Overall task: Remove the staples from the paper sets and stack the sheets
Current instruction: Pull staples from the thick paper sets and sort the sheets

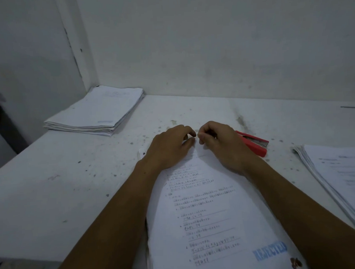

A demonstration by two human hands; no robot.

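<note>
Head view, looking down at a white table (73, 189). Nearest the person: a printed paper set (213, 224) w/ a blue stamp near its bottom right corner, lying lengthwise btwn both forearms. At its far end, both hands meet at the top edge. Left hand (171, 149) rests on the top left corner, fingers curled, tips on the paper. Right hand (221, 144) has fingers curled in a pinch close to the left fingertips; can't tell what it holds. Just behind the right hand, a red stapler (254, 143). Right edge: a second paper pile (337, 178). Far left, near the wall corner: a stack of sheets (96, 111).
</note>
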